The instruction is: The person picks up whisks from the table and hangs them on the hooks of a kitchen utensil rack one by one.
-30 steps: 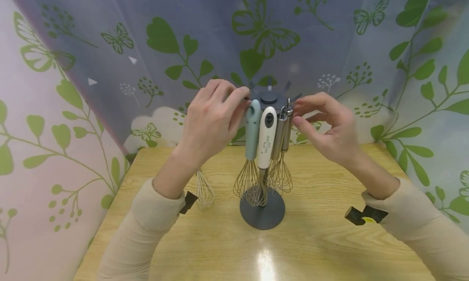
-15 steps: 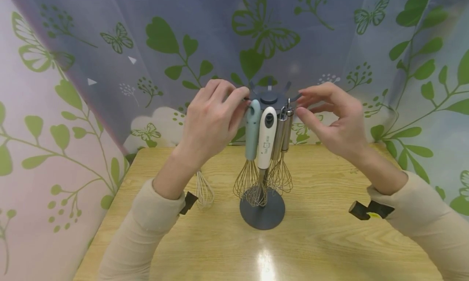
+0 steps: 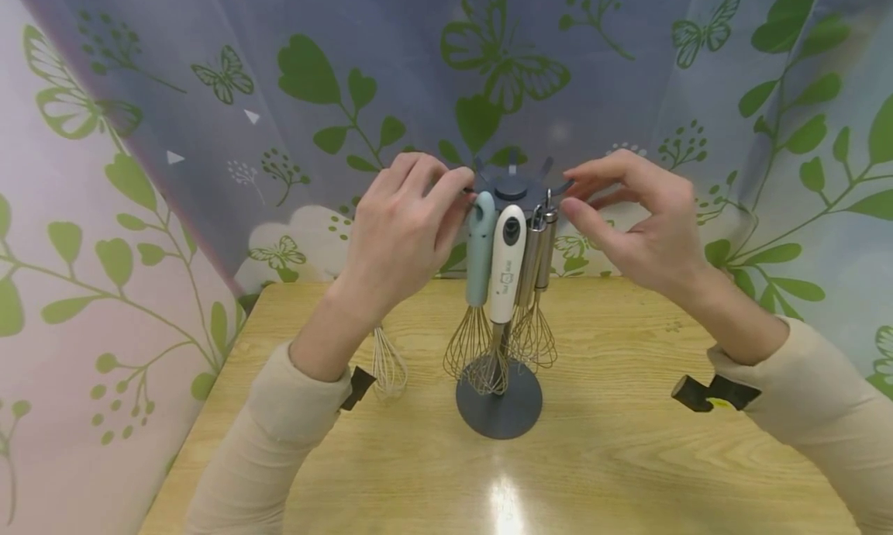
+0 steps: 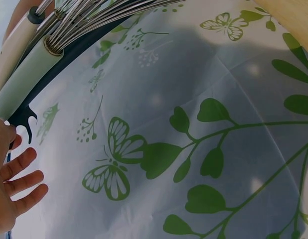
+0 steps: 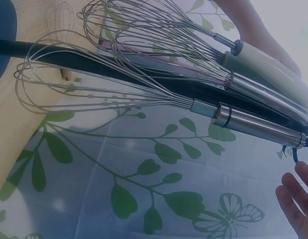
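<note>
A dark rotary stand (image 3: 499, 411) stands upright on the table, with whisks hanging from the hooks at its top. My left hand (image 3: 405, 217) pinches at the stand's top left hook, beside the light-blue-handled whisk (image 3: 480, 248). A white-handled whisk (image 3: 508, 264) hangs at the front. Two steel whisks hang to its right, the outer steel whisk (image 5: 261, 127) nearest my right hand. My right hand (image 3: 638, 217) is beside the right hook and that whisk's top, thumb and forefinger apart; any touch on the hook is unclear.
Another whisk (image 3: 388, 364) lies on the wooden table (image 3: 628, 442) left of the stand, partly hidden by my left forearm. A curtain (image 3: 391, 54) printed with leaves and butterflies hangs behind the table. Bare hooks (image 3: 512, 165) point toward the back of the stand.
My right hand has drawn slightly right and up, away from the outer steel whisk's handle, to the right hook's tip. My left hand and the hanging whisks stay nearly still.
</note>
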Demonstrator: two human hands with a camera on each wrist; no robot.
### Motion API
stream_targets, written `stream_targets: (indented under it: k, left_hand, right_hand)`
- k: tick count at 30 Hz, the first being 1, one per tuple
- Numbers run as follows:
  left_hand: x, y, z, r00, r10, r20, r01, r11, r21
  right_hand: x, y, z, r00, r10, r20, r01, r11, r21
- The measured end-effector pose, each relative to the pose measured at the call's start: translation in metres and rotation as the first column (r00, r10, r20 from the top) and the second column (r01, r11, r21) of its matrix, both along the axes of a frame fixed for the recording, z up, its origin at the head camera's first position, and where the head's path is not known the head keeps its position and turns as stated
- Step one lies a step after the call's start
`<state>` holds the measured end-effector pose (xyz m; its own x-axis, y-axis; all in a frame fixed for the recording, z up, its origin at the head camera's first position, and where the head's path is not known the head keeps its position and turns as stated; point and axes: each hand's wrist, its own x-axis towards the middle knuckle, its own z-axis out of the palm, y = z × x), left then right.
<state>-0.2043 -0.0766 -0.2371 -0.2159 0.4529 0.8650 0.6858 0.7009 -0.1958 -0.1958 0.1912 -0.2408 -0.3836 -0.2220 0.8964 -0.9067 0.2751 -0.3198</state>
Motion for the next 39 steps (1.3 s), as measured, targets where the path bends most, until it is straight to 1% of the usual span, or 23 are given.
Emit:
stream_targets:
  k: [13,16,21,25,28,34,39]
  left_hand:
    - [0.001,0.000,0.000,1.000,0.001,0.002,-0.001,1.000,-0.009]
    - [0.000,-0.001,0.001,1.000,-0.018,0.011,0.018,1.000,-0.012]
    - [0.000,-0.002,0.003,0.997,-0.071,0.034,0.072,0.997,-0.003]
    - [-0.001,-0.005,0.003,0.989,-0.116,0.089,0.114,0.993,0.031]
    - [-0.002,-0.010,0.000,0.981,-0.136,0.140,0.128,0.990,0.062]
    - [-0.003,-0.023,-0.004,0.965,-0.142,0.221,0.120,0.987,0.111]
    - [-0.006,-0.035,-0.009,0.944,-0.152,0.293,0.110,0.982,0.153]
  right_hand:
    - [0.001,0.000,0.005,0.998,-0.058,-0.028,0.059,0.998,0.028]
    - [0.000,0.000,0.006,0.998,-0.061,-0.032,0.062,0.998,0.033]
    - [0.001,0.000,0.008,0.997,-0.068,-0.030,0.069,0.997,0.044]
    - [0.001,0.000,0.008,0.997,-0.075,-0.030,0.077,0.996,0.048]
    - [0.001,0.000,0.008,0.997,-0.077,-0.030,0.079,0.996,0.047]
    - [0.000,-0.001,0.008,0.996,-0.074,-0.039,0.076,0.996,0.044]
    - [0.000,-0.001,0.008,0.996,-0.078,-0.039,0.079,0.996,0.044]
